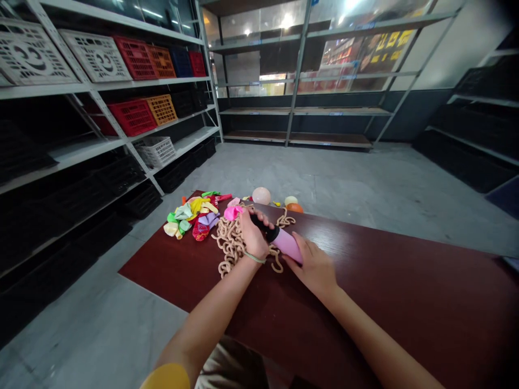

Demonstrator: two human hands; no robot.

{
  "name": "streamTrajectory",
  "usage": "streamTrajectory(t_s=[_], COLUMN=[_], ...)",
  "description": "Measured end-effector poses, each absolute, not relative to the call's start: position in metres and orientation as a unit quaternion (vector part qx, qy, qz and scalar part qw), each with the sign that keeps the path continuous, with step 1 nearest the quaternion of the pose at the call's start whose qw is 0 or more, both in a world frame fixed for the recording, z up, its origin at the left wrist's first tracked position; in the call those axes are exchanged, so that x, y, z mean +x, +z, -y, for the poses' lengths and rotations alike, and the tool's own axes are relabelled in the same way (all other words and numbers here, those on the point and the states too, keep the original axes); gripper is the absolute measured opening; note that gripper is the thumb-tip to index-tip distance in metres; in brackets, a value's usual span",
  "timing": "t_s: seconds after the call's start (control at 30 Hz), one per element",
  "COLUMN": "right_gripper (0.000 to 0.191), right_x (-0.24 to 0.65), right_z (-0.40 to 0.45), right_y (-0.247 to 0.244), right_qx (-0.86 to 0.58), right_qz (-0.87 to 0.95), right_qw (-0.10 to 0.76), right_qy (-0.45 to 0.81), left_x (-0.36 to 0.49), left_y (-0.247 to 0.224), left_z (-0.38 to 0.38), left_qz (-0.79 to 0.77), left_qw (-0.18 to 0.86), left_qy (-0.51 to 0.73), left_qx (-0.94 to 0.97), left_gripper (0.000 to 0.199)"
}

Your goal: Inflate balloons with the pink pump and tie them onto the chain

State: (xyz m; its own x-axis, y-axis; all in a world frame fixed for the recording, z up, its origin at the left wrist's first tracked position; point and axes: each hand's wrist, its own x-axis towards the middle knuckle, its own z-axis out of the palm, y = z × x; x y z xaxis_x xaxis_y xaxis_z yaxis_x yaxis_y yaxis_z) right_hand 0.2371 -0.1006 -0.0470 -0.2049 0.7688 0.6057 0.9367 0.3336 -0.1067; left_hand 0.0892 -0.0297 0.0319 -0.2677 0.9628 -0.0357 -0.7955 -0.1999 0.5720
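A balloon pump, pink with a black end, is held at a slant above the table. My left hand is closed around its black end, and a bright pink balloon shows at that hand's fingertips; how it sits on the nozzle is hidden. My right hand grips the pump's pink end. Beneath and beside my left hand lies a pile of tan, curved, hook-shaped pieces. To the left of it is a heap of limp balloons in several colours.
Beyond the table's far edge are a pale inflated balloon and an orange one. Shelving with crates runs along the left, and a metal rack stands at the back. A dark flat object lies at the table's right end.
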Motion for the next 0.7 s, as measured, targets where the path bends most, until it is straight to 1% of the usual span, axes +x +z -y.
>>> streamTrajectory(t_s=[0.13,0.27,0.43,0.53,0.6,0.7], right_gripper=[0.052,0.049,0.048,0.048,0.047,0.047], right_x=[0.241,0.245,0.242,0.238,0.237,0.238], right_z=[0.097,0.095,0.095,0.094,0.093,0.093], right_y=[-0.050,-0.050,-0.050,-0.052,-0.053,-0.056], right_qx=[-0.598,-0.616,-0.605,-0.603,-0.606,-0.620], right_qz=[0.733,0.705,0.703,0.699,0.695,0.676], right_qw=[0.300,0.339,0.370,0.381,0.385,0.395], right_qy=[-0.120,-0.097,-0.051,-0.042,-0.044,-0.047], left_x=[0.107,0.120,0.105,0.089,0.085,0.098], left_y=[0.043,0.059,0.102,0.123,0.128,0.116], left_z=[0.026,0.016,-0.019,-0.038,-0.041,-0.028], left_qz=[-0.265,-0.289,-0.303,-0.307,-0.306,-0.302], left_qw=[0.577,0.583,0.556,0.540,0.535,0.560], left_qy=[0.747,0.713,0.710,0.716,0.718,0.687], left_qx=[0.196,0.262,0.308,0.320,0.324,0.351], left_gripper=[0.037,0.037,0.030,0.030,0.030,0.032])
